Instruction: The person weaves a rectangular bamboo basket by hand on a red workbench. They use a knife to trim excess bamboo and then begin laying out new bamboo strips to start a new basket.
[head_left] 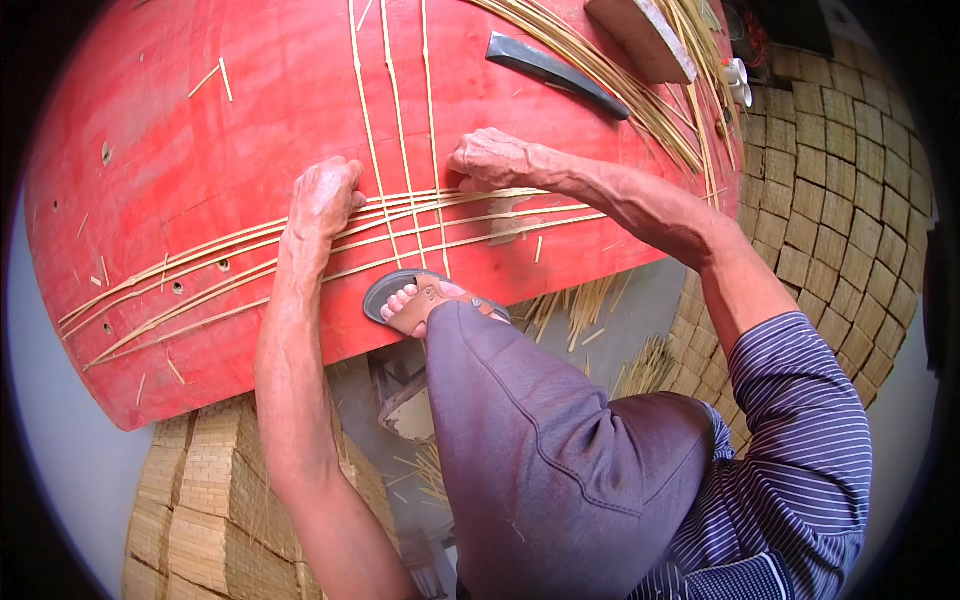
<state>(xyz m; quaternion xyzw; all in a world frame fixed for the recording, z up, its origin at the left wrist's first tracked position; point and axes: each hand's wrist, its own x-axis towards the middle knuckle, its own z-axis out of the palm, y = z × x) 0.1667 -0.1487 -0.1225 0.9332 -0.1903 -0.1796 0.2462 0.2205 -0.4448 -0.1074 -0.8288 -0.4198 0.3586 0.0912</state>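
Several thin bamboo strips (210,243) lie crosswise on a red board (230,130), crossing three upright strips (397,110) in a loose open weave. My left hand (326,195) is closed at the left of the crossing, its curled fingers on the topmost crosswise strips. Level with it, my right hand (490,160) is closed just right of the upright strips, at the same crosswise strips. Its fingertips are partly hidden. My sandalled foot (425,300) rests on the board's near edge, by the lower ends of the upright strips.
A dark, flat, curved-handled blade tool (555,72) lies at the back right beside a bundle of strips (600,85) and a wooden block (645,38). Stacked woven bamboo pieces (830,190) stand at right, others (215,500) at lower left. Cut strips (575,312) lie below the board.
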